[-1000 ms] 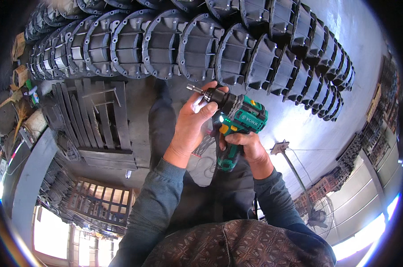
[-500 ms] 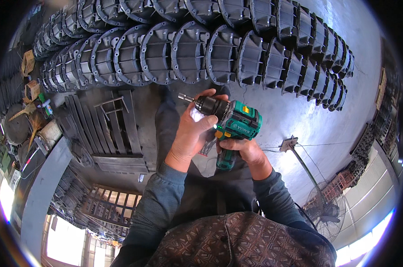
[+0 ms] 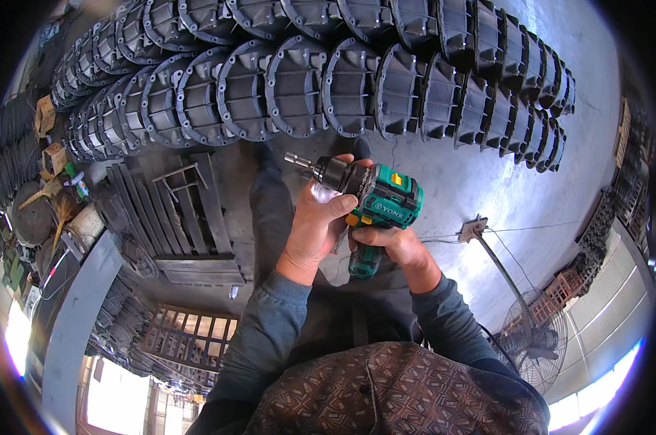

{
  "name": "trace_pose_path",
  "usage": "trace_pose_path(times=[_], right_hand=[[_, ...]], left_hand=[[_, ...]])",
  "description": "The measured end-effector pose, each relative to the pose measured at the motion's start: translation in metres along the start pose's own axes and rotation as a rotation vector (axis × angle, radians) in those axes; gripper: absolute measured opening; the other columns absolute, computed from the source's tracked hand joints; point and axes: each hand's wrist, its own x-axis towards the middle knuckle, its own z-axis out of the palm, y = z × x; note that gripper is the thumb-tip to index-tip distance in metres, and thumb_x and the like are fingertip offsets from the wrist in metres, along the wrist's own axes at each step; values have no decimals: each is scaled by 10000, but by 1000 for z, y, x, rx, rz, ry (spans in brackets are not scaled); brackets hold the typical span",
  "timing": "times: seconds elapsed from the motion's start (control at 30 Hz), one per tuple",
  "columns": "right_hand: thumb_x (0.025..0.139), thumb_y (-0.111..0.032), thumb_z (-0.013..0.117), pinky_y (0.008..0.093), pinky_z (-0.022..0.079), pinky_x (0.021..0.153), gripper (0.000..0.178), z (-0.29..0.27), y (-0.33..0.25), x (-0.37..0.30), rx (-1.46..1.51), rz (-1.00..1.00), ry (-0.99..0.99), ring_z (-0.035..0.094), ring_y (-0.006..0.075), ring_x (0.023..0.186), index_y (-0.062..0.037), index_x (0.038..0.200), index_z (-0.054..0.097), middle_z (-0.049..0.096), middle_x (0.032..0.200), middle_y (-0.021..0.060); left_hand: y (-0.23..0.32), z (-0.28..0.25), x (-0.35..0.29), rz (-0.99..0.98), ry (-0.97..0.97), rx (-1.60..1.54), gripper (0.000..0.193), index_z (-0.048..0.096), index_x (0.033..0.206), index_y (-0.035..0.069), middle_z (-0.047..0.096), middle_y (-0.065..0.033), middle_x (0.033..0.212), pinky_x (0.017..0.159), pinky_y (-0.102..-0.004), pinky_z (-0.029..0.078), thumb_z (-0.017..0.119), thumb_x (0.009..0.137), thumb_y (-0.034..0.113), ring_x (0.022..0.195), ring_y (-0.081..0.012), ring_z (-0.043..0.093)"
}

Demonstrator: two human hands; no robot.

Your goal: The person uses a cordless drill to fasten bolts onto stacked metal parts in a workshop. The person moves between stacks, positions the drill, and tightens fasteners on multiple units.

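Observation:
A green and black cordless drill [image 3: 393, 197] with yellow accents is held in front of me, its chuck and silver bit pointing to the upper left. My left hand [image 3: 319, 221] is wrapped round the front of the drill just behind the chuck, thumb on the near side. My right hand [image 3: 397, 245] grips the handle, which runs down to the green and black battery base. Part of the right fingers is hidden behind the handle. The bit's tip touches nothing.
Two long rows of dark ribbed metal housings [image 3: 295, 87] lie across the floor ahead. Dark metal bars [image 3: 179, 217] lie at the left, beside a grey beam [image 3: 81, 319]. A pole-mounted plate [image 3: 473, 229] and a wire-caged fan [image 3: 538, 344] stand at the right.
The drill stays in both hands, and its bit end has turned or shifted very slightly. My left forearm has moved a little to the right. My view has shifted slightly.

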Motion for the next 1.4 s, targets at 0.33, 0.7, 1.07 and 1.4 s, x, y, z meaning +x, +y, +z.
trace_pose_path(times=[0.33, 0.7, 1.07, 1.4], right_hand=[[785, 10, 810, 339, 586, 810, 423, -2, -1, 11, -91, 16, 13, 697, 160, 891, -17, 1191, 696, 731, 1037, 42], [792, 14, 798, 341, 585, 803, 391, -2, 2, 19, -106, 1, 30, 697, 164, 883, -8, 1170, 698, 727, 1012, 46], [828, 4, 759, 374, 596, 682, 334, -2, 3, 27, -142, -51, 9, 717, 233, 760, -10, 1152, 677, 713, 937, 84], [829, -2, 784, 356, 590, 805, 398, -3, 4, 31, -122, 12, -1, 704, 184, 886, 1, 1213, 683, 718, 1063, 68]], left_hand=[[-1, -1, 1, 9, 66, 25, 683, 539, 1446, 37, 630, -137, 1444, 1175, -432, 453, 867, 878, 227, 1330, -255, 601], [3, 1, 4, 22, 153, 30, 521, 590, 1382, -4, 672, -133, 1381, 1136, -391, 474, 799, 918, 109, 1250, -226, 643], [6, 0, 6, 9, 186, 46, 465, 622, 1354, 5, 709, -64, 1247, 1021, -343, 511, 806, 944, 122, 1117, -162, 660], [5, -6, 8, 16, 217, 38, 459, 606, 1347, 14, 693, -50, 1231, 1004, -343, 513, 804, 949, 130, 1110, -160, 649]])
